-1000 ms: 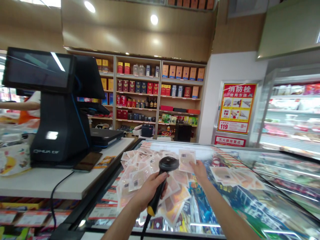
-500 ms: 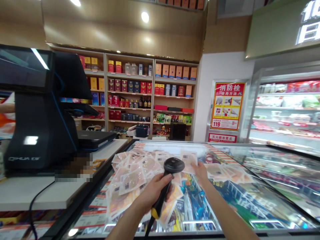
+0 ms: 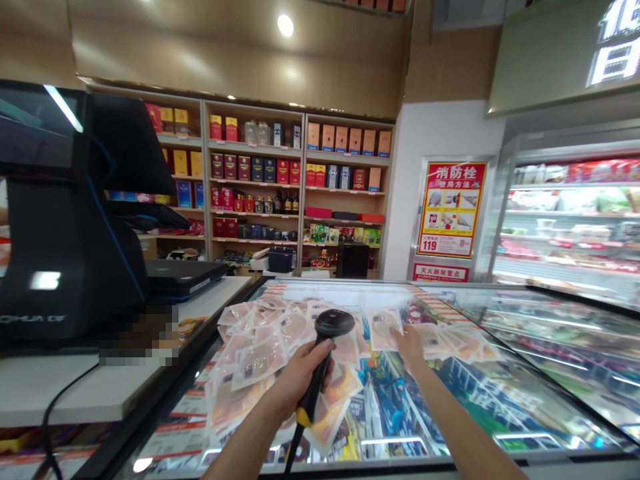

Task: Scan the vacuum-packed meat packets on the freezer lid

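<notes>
My left hand (image 3: pixel 307 373) is wrapped round the handle of a black and yellow barcode scanner (image 3: pixel 334 325), its head pointing away from me. Just right of it, my right hand (image 3: pixel 409 348) grips the right edge of a clear flat packet (image 3: pixel 384 328) between thumb and fingers. Many similar packets (image 3: pixel 260 357) lie in an overlapping heap under and left of the scanner. Another fanned row of packets (image 3: pixel 460 341) lies to the right of my right hand. All of them rest on the glass top of a chest freezer (image 3: pixel 400 457), through which coloured bags show.
On the left, a black checkout terminal (image 3: pixel 65 233) stands on a white counter (image 3: pixel 75 393), with a cable (image 3: pixel 50 417) hanging over its front. Shelves of boxes and bottles (image 3: pixel 255 170) line the back wall. A lit refrigerated display (image 3: pixel 575 220) stands at the right.
My right hand has moved slightly right with the packet, which now shows more of its face. The scanner in my left hand has shifted a little left. The whole view has also shifted slightly.
</notes>
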A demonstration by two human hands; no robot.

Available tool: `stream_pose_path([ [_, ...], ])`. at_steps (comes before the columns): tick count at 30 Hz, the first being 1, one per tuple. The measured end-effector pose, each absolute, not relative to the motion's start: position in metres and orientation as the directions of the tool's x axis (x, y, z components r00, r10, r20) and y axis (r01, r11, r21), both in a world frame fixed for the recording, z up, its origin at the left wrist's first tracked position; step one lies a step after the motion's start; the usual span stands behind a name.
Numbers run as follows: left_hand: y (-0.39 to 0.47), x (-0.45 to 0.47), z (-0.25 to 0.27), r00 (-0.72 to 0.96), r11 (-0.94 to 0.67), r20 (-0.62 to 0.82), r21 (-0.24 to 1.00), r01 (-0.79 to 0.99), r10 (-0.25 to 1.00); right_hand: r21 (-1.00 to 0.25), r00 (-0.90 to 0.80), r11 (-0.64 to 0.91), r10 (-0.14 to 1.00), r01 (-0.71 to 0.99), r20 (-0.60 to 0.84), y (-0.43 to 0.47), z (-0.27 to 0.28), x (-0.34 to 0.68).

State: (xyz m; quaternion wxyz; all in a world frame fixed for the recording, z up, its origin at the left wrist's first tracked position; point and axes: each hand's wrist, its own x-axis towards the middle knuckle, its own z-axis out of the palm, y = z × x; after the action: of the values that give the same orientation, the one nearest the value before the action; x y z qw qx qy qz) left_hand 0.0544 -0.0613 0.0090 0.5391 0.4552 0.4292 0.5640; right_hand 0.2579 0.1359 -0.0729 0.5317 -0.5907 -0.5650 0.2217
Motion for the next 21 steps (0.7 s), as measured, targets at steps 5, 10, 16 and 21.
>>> stream_pose_path([
  [5,-0.061,0.038,0.006,-0.095,-0.030,0.010,0.978,-0.208,0.995,-0.670,0.303,0.014,0.885,0.743,0.354,0.139,-0.075,0.295],
  [10,-0.061,0.023,0.000,-0.161,-0.017,-0.015,0.981,-0.195,0.987,-0.550,0.343,-0.138,0.893,0.824,0.290,0.144,-0.077,0.325],
  [16,-0.063,0.010,-0.006,-0.210,0.005,-0.041,0.986,-0.167,0.977,-0.512,0.376,-0.195,0.884,0.837,0.277,0.152,-0.077,0.336],
  [21,-0.071,-0.008,-0.011,-0.236,-0.007,-0.034,0.985,-0.172,0.971,-0.533,0.417,-0.182,0.834,0.827,0.362,0.152,-0.072,0.332],
])
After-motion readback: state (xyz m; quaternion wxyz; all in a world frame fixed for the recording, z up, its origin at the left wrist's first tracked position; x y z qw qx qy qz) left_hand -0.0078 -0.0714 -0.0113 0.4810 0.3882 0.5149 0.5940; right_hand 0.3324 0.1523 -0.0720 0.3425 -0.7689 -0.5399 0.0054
